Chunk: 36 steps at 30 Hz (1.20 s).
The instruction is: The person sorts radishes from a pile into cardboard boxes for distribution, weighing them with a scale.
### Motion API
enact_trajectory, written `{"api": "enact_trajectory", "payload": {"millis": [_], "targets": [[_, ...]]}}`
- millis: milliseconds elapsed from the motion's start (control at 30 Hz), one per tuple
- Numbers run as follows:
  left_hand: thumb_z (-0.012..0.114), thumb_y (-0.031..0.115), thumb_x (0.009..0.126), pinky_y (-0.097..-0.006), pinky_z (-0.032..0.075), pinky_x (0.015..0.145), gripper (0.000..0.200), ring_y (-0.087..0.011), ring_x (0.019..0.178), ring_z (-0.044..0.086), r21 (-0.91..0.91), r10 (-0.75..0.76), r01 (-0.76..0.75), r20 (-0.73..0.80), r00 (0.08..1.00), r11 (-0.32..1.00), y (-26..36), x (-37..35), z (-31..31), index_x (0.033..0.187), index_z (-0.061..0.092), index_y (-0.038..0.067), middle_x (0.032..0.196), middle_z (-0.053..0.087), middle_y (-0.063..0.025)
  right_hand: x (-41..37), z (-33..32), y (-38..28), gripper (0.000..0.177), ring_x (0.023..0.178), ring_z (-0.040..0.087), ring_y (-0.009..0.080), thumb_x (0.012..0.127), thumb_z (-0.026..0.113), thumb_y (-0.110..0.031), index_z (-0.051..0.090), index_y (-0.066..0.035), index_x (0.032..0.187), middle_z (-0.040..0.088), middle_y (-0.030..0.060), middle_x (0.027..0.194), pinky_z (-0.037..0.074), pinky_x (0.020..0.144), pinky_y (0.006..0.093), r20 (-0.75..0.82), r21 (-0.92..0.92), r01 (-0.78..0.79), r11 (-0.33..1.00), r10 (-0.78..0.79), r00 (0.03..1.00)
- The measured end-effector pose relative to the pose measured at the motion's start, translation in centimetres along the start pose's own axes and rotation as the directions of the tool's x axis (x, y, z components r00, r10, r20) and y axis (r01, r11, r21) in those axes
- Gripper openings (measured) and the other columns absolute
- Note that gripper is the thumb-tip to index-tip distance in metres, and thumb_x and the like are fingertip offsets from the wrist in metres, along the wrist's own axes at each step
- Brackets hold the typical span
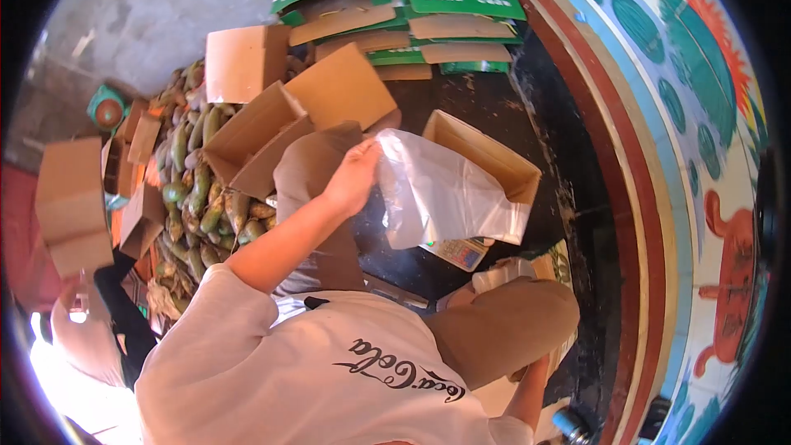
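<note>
My left hand (356, 175) is closed on the edge of a clear plastic bag (441, 185). The bag stretches from my fingers into an open cardboard box (519, 166) and hangs over its near side. Under the bag's lower edge, a device with a keypad and coloured buttons (461, 254) lies partly covered. My right forearm (527, 400) reaches down beside my bent right leg (511, 325). The leg hides most of that hand, so its fingers and anything in them cannot be made out.
To the left lies a heap of long green-brown produce (198, 189), with an open brown box (264, 136) against it. Green-and-white cartons (461, 4) are stacked at the back. A painted wall (659, 74) runs along the right. Another person (91, 330) is at the lower left.
</note>
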<state>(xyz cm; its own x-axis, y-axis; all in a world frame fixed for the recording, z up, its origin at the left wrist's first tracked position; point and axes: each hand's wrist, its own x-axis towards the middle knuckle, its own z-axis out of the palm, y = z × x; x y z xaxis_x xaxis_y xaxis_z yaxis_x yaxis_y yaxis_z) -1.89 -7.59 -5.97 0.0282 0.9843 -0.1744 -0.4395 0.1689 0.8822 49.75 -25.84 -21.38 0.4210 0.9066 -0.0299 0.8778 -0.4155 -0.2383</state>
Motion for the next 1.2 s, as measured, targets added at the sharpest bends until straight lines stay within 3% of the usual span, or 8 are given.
{"api": "enact_trajectory", "payload": {"millis": [233,367,433,500,533,1067,1100,1200], "targets": [[0.038,0.018,0.095,-0.0262,0.046,0.079,0.025,-0.0127,0.088,0.058,0.051,0.030,-0.030,-0.001,1.000,0.998,0.1,-0.3,-1.6,0.106,0.053,0.002,0.099,0.061,-0.0046,0.3,-4.4,1.2,0.057,0.115,0.046,0.0325,0.080,0.058,-0.026,0.040,-0.005,0.130,0.049,0.0179,0.123,0.038,0.094,0.0399,0.183,0.867,-0.340,0.364,0.402,0.897],[0.037,0.020,0.095,-0.0267,0.045,0.082,0.028,-0.0120,0.090,0.057,0.109,0.077,-0.070,-0.065,0.995,0.992,-0.2,-0.2,-2.0,0.109,0.052,0.002,0.101,0.060,-0.0051,-1.3,1.7,6.8,0.054,0.113,0.047,0.0329,0.078,0.058,-0.028,0.046,-0.005,0.125,0.052,0.0192,0.119,0.039,0.091,0.0396,0.161,0.545,0.127,0.829,-0.252,0.954],[0.032,0.024,0.095,-0.0309,0.041,0.089,0.035,-0.0166,0.097,0.054,0.229,0.101,-0.088,-0.045,0.994,0.969,-0.7,-0.3,-2.8,0.113,0.050,0.000,0.108,0.057,-0.0083,-3.2,2.4,2.5,0.050,0.104,0.052,0.0328,0.074,0.060,-0.030,0.053,-0.004,0.117,0.057,0.0176,0.110,0.041,0.087,0.0414,-0.141,0.223,0.468,0.855,-0.447,0.884],[0.028,0.026,0.096,-0.0326,0.040,0.090,0.039,-0.0186,0.100,0.053,0.292,0.058,-0.044,-0.040,0.998,0.955,-0.2,-0.7,-2.5,0.116,0.048,0.000,0.111,0.056,-0.0100,-3.9,5.4,4.0,0.037,0.085,0.061,0.0312,0.073,0.060,-0.034,0.061,-0.007,0.099,0.064,0.0112,0.091,0.046,0.074,0.0446,-0.006,-0.093,0.253,0.963,-0.255,0.967],[0.034,0.024,0.096,-0.0301,0.042,0.086,0.034,-0.0158,0.094,0.055,0.193,0.019,0.004,-0.120,0.993,0.981,0.3,-1.1,-1.3,0.112,0.051,0.000,0.104,0.058,-0.0070,-3.4,7.1,5.4,0.036,0.079,0.063,0.0306,0.072,0.060,-0.036,0.062,-0.009,0.096,0.064,0.0113,0.090,0.049,0.065,0.0412,0.112,-0.102,-0.107,0.989,0.118,0.987],[0.028,0.019,0.096,-0.0343,0.038,0.095,0.035,-0.0231,0.110,0.049,0.022,0.007,-0.006,-0.080,0.997,1.000,1.1,-0.6,-1.2,0.121,0.041,-0.003,0.121,0.049,-0.0139,-3.5,0.5,6.3,0.025,0.072,0.063,0.0330,0.075,0.052,-0.011,0.059,-0.013,0.099,0.064,0.0135,0.084,0.051,0.063,0.0424,-0.092,-0.314,-0.174,0.933,0.153,0.984],[0.028,0.019,0.096,-0.0346,0.038,0.096,0.035,-0.0233,0.110,0.049,0.033,0.008,-0.006,-0.069,0.998,0.999,1.3,-0.7,-1.1,0.121,0.041,-0.003,0.121,0.049,-0.0140,-3.6,0.3,6.7,0.039,0.085,0.062,0.0315,0.074,0.060,-0.019,0.054,-0.013,0.112,0.062,0.0129,0.101,0.050,0.072,0.0425,0.171,-0.444,-0.269,0.855,0.376,0.911],[0.028,0.020,0.096,-0.0353,0.037,0.096,0.036,-0.0237,0.111,0.048,-0.018,-0.003,0.001,-0.083,0.997,1.000,1.3,-0.4,-1.2,0.122,0.040,-0.003,0.122,0.048,-0.0141,-5.3,-0.5,6.7,0.063,0.104,0.055,0.0294,0.067,0.070,-0.031,0.045,-0.015,0.123,0.054,0.0116,0.118,0.043,0.087,0.0449,0.133,-0.388,-0.232,0.892,0.303,0.943]]}}
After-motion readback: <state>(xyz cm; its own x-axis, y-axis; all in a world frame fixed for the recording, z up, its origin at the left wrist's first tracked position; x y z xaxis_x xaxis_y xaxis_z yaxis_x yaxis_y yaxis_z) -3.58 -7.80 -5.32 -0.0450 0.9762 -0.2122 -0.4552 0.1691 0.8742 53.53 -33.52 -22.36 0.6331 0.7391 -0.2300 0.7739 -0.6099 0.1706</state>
